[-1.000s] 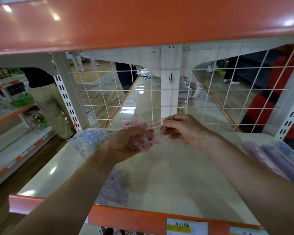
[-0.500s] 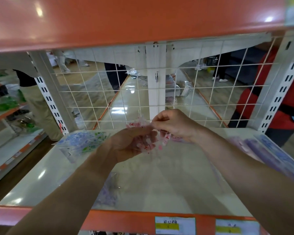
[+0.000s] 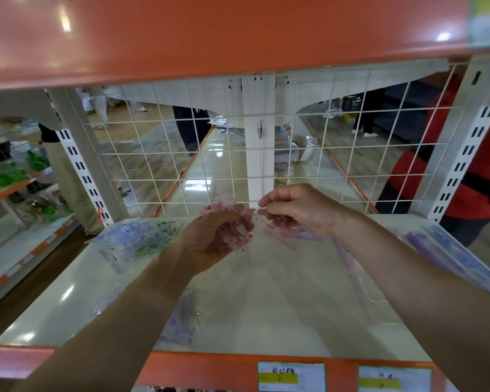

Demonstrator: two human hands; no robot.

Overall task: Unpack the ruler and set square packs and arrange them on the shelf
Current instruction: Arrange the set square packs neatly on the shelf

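Hands, head view: parting slightly since half a second ago, when the fingers were touching. Left hand (image 3: 207, 236) is clutching the crumpled red-printed wrapper (image 3: 224, 206); right hand (image 3: 300, 210) is pinching its free edge, both clamped on it. Pink pack (image 3: 294, 232) is lying on the shelf (image 3: 266, 301) just beneath the right hand, long axis seemingly running rightward; right hand is sitting nearer. Blue-green packs (image 3: 136, 239) are resting left rear.

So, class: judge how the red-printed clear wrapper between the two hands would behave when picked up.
Probably floppy: the red-printed wrapper is crumpled in the left hand. Likely very light, since the right hand holds its edge with a pinch. Its clear film may be slippery.
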